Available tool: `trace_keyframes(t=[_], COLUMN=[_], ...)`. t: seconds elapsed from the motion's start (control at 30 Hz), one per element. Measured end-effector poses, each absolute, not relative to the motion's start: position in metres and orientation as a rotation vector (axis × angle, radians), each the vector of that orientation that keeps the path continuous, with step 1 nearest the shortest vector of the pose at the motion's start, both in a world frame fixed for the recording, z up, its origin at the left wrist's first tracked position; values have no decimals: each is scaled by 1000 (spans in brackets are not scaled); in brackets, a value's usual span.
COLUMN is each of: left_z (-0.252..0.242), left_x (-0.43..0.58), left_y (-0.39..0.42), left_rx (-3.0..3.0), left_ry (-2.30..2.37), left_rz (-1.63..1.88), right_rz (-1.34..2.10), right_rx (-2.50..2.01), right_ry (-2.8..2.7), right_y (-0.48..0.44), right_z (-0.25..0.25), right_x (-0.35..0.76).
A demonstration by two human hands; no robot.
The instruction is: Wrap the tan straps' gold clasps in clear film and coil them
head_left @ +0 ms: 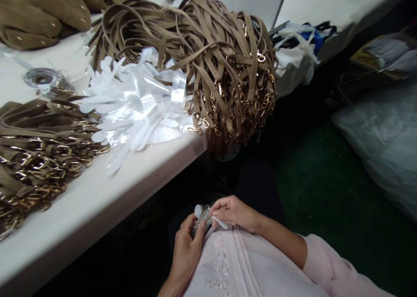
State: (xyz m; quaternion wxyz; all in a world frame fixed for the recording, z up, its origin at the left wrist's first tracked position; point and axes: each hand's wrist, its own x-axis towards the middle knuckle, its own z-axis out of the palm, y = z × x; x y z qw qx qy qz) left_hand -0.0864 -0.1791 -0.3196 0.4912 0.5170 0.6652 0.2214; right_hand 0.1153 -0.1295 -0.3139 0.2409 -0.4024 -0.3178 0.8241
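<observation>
Low in the view, against a pale pink garment, my two hands come together over a clear, shiny plastic piece point(202, 216) with a white rounded end. My left hand point(187, 242) grips this piece between thumb and fingers. My right hand point(235, 214) is closed beside it, pinching a white strip point(221, 222) at the fingertips. Exactly how the strip and the clear piece join is too small to tell. On the table, a loose pile of clear plastic strips with white rounded ends point(137, 101) looks similar.
The white table point(156, 175) bears a big heap of brown straps with gold clasps point(224, 66), overhanging its edge. More brown straps point(35, 158) lie at left near a clear tape roll point(45, 79). Brown pieces point(42, 14) sit behind. A large translucent bag point(384, 131) is at right.
</observation>
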Motion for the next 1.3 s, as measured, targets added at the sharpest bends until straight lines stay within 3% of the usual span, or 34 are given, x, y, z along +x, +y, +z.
trace_keyframes(t=[0.17, 0.37, 0.47, 0.6, 0.77, 0.83, 1.07, 1.3], left_z=[-324, -328, -344, -359, -355, -355, -357, -361], left_x=[-110, -116, -114, -119, -129, -132, -129, -130], left_y=[-183, -201, -215, -221, -215, -213, -215, -230], left_rx=[1348, 1005, 851, 733, 934, 1009, 1057, 1043], left_ry=[1827, 1594, 1559, 1558, 1696, 1739, 1640, 1583], left_rz=[675, 776, 867, 932, 871, 834, 740, 721], right_rz=[2307, 1658, 1554, 1716, 2331, 2400, 1527, 1548], right_rx=[-908, -985, -926, -963, -1063, -1105, -882, -585], right_ry=[-1004, -1813, -1923, -1696, -1055, -972, -1873, -2154], right_y=[-114, -113, -119, -119, -103, -100, -107, -112], right_z=[-333, -337, -340, -351, -361, -363, -361, -372], right_x=[74, 45, 38, 32, 30, 30, 33, 38])
